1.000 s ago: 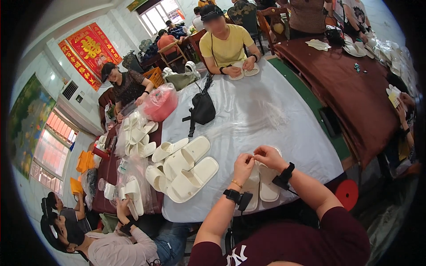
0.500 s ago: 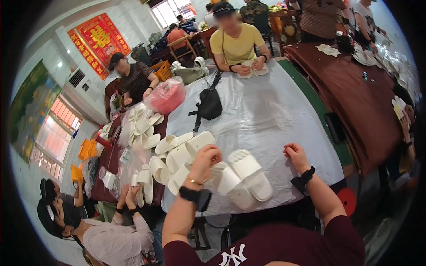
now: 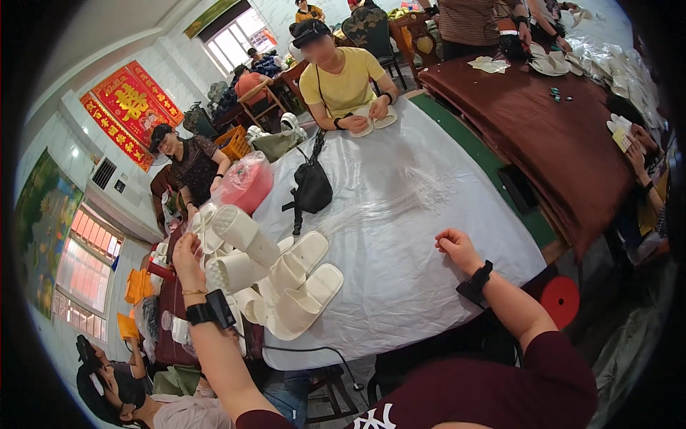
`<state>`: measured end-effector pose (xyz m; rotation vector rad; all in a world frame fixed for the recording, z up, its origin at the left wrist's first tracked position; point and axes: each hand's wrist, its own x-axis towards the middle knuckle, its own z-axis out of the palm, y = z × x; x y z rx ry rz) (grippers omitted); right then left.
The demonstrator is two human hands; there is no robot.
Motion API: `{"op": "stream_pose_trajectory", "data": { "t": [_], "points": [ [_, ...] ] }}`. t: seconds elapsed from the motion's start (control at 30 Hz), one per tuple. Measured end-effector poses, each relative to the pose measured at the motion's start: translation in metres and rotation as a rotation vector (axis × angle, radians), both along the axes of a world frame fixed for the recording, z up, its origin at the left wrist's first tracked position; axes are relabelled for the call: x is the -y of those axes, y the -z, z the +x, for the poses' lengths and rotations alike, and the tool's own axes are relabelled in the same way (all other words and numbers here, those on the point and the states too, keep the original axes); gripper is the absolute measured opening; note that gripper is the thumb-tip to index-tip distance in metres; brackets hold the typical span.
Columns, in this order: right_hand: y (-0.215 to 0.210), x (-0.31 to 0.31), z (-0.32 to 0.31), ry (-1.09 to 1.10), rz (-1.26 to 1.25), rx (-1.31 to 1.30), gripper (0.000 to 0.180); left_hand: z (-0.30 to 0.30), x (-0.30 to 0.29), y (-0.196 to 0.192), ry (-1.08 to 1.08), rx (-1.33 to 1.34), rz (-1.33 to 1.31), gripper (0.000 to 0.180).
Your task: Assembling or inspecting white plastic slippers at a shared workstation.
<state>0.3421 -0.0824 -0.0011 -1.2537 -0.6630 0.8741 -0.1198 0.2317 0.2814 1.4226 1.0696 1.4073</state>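
Observation:
A heap of cream-white slippers (image 3: 246, 232) stands at the left side of the table, several stacked and tilted on one another. My left hand (image 3: 189, 259) is at the heap's left edge, fingers bent close to the slipper toes; whether it grips one cannot be made out. Beside my left forearm, nearer to me, a pair of white slippers (image 3: 309, 293) lies overlapping, soles toward the right. My right hand (image 3: 457, 249) hovers over the right part of the table with nothing in it, fingers loosely curled and thumb apart.
A pale plastic sheet (image 3: 400, 286) covers the table (image 3: 457, 100). On it lie a black bag (image 3: 311, 187) and thin clear film (image 3: 407, 196). A pink bundle in plastic (image 3: 246, 182) sits far left. Across from me, a person in yellow (image 3: 343, 79) handles white slippers. A brown-covered table (image 3: 529, 114) stands right.
My left hand has swept left, and the near slippers have shifted left with it, bunching into the heap. My right hand stays over the table. The whole view has turned slightly.

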Motion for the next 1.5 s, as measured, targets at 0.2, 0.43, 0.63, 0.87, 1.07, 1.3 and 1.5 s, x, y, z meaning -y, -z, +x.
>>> {"op": "stream_pose_trajectory", "data": {
  "t": [0.2, 0.43, 0.63, 0.87, 1.07, 1.3, 1.5],
  "points": [
    [-0.003, -0.026, -0.022, -0.097, 0.049, 0.039, 0.014, -0.056, -0.022, 0.114, -0.129, -0.617, 0.06, 0.04],
    [-0.01, -0.027, 0.006, -0.051, -0.1, -0.138, 0.019, 0.118, 0.141, 0.25, 0.253, -0.588, 0.02, 0.029],
    [-0.051, -0.066, 0.02, -0.039, 0.095, -0.555, 0.035, 0.145, 0.198, 0.289, 0.213, -0.72, 0.2, 0.025],
    [-0.1, -0.125, 0.044, -0.115, 0.329, -0.775, 0.035, 0.141, 0.205, 0.29, 0.105, -0.637, 0.384, 0.02],
    [-0.1, -0.151, 0.068, -0.254, 0.387, -0.829, 0.026, 0.145, 0.205, 0.289, 0.135, -0.628, 0.314, 0.017],
    [-0.104, -0.162, 0.063, -0.204, 0.41, -0.886, 0.04, 0.144, 0.201, 0.301, 0.126, -0.581, 0.368, 0.013],
    [-0.103, -0.161, 0.061, -0.203, 0.436, -0.851, 0.042, 0.145, 0.203, 0.3, 0.128, -0.594, 0.339, 0.013]
  ]
}}
